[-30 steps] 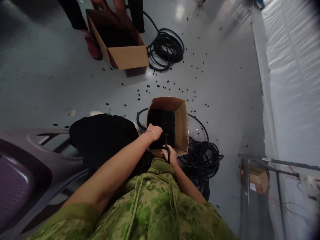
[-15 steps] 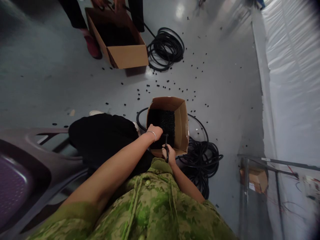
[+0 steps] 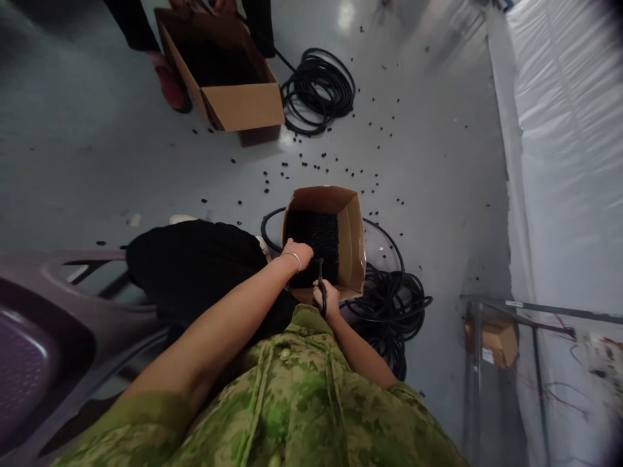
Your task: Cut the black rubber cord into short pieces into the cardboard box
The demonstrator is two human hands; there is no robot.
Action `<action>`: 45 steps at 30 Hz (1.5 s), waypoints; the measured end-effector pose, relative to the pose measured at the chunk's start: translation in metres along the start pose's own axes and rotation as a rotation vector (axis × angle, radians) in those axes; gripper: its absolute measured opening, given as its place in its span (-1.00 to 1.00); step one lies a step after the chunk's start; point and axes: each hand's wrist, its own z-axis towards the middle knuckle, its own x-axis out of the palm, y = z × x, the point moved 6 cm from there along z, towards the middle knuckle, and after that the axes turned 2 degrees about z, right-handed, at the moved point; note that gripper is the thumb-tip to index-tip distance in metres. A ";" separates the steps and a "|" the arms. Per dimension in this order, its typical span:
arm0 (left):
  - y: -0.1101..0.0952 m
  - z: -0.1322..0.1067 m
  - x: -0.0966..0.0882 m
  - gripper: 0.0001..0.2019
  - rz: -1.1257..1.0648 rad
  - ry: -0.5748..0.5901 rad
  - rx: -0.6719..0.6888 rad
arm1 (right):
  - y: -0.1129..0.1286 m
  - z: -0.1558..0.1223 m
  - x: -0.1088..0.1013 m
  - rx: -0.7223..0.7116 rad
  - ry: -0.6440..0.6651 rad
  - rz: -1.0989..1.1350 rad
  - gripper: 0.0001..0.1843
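My left hand (image 3: 298,253) is closed round a black hose (image 3: 267,227) over an open cardboard box (image 3: 354,250). A short end of the hose sticks out to the right of my fingers. My right hand (image 3: 331,299) grips black-handled scissors (image 3: 320,275) at the near rim of the box, blades pointing away from me and close to the hose end. Whether the blades touch the hose is too small to tell. Small black pieces (image 3: 325,230) fill the bottom of the box. The hose runs out past the box's left side.
Coiled black hose (image 3: 402,301) lies right of the box. Ahead, another person's hands (image 3: 224,5) work over a larger cardboard box (image 3: 248,107) beside a second hose coil (image 3: 324,91). Black bits (image 3: 324,155) dot the floor. A purple-seated chair (image 3: 24,363) stands left, a metal frame (image 3: 525,308) right.
The whole view has shifted slightly, so everything sits a little further left. Both hands keep their grips over the box, and the scissors stay by the hose end.
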 end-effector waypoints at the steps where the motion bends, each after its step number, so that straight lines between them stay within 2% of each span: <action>1: 0.001 -0.001 -0.001 -0.75 -0.010 0.003 -0.007 | 0.000 0.001 0.000 -0.002 -0.004 -0.015 -0.68; 5: 0.002 -0.003 -0.002 -0.76 -0.011 0.025 -0.020 | 0.003 0.001 -0.001 0.002 -0.036 -0.081 -0.71; 11: 0.004 -0.005 -0.002 -0.75 0.000 0.021 -0.030 | 0.010 -0.002 -0.002 0.015 -0.003 -0.068 -0.64; 22: 0.002 -0.008 -0.011 -0.72 -0.012 -0.013 -0.017 | 0.014 -0.004 -0.002 0.141 0.164 0.182 -0.64; 25: 0.002 -0.010 -0.012 -0.71 0.022 -0.013 -0.022 | 0.014 -0.005 -0.002 0.165 0.155 0.189 -0.64; 29: 0.002 -0.010 -0.011 -0.70 0.023 0.002 -0.020 | 0.016 -0.005 -0.003 0.131 0.148 0.189 -0.64; 36: 0.001 -0.005 -0.001 -0.77 -0.037 0.021 0.033 | 0.014 -0.001 -0.002 0.156 0.129 0.192 -0.62; 42: 0.000 -0.002 0.000 -0.78 -0.037 0.012 0.032 | 0.019 -0.002 -0.008 0.029 0.035 0.036 -0.69; 45: 0.000 -0.002 -0.001 -0.78 -0.048 0.012 0.024 | 0.018 -0.003 -0.008 0.010 0.002 -0.002 -0.69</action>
